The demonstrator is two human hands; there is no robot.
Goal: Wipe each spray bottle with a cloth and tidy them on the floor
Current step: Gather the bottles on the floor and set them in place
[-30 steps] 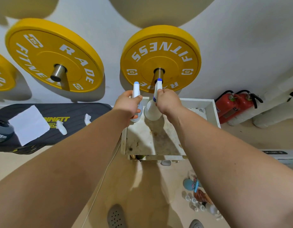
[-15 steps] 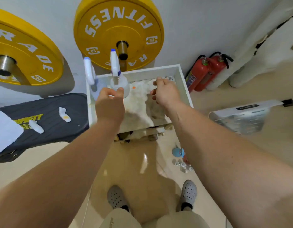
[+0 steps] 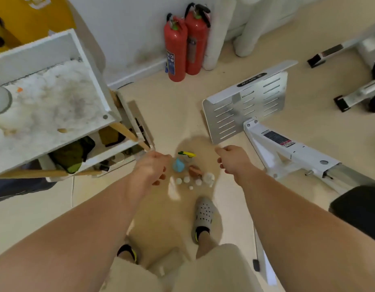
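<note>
A person stands on a cream tiled floor and reaches both bare arms down toward a small cluster of bottles just ahead of a grey perforated clog. The left hand, blurred by motion, hangs just left of the cluster with its fingers loosely curled and holding nothing. The right hand hovers just right of it, fingers relaxed, slightly bent and likewise empty. Neither hand touches a bottle.

The cluster includes a pale blue bottle, a yellow-and-green trigger head behind it, a brown item too blurred to identify, and a row of small white caps nearest the shoe. On the stained top tray of a white trolley at left sits a round white bottle, cut off by the frame edge.

Two red fire extinguishers stand against the wall, and a slotted metal plate of a gym machine lies on the right.
</note>
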